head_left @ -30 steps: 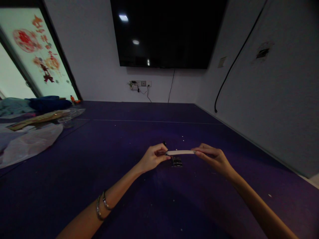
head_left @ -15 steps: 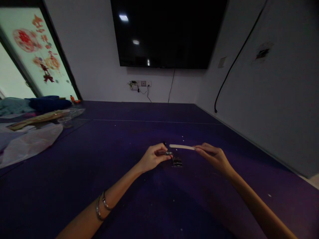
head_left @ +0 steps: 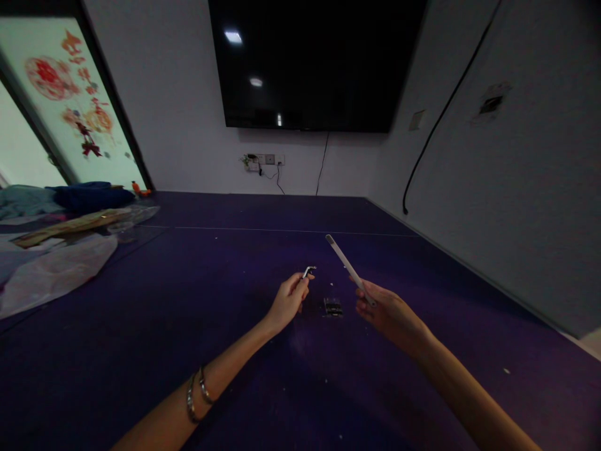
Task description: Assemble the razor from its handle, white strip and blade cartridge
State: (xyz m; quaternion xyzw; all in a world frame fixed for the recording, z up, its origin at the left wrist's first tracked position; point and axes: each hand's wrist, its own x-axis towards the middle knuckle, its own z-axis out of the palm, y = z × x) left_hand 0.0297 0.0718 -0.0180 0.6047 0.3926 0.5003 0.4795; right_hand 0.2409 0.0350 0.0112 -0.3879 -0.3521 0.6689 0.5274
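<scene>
My left hand (head_left: 288, 302) is closed on a small, bent, shiny-and-dark piece (head_left: 308, 271), which sticks up past the fingertips. Most of that piece is hidden by the thumb and fingers, so its kind is unclear. To the right, my right hand (head_left: 387, 313) grips a slim whitish stick (head_left: 345, 260) near its lower end. The stick tilts up and to the left, its far tip looking greyish, and it is apart from the left hand's piece. Between the hands, on the purple surface (head_left: 263, 401), lies a small dark rectangular item (head_left: 333, 307) with clear-looking edges.
Small pale bits are scattered over the surface. Plastic bags (head_left: 61, 269), a long yellowish package (head_left: 70, 227) and dark blue cloth (head_left: 94, 195) lie at the far left. A television (head_left: 319, 69) hangs on the back wall; a black cable (head_left: 439, 119) runs down the right wall.
The whitish stick has swung from nearly level to a steep tilt as my right hand turned. My left hand has turned too, lifting its piece slightly up and left, away from the dark item.
</scene>
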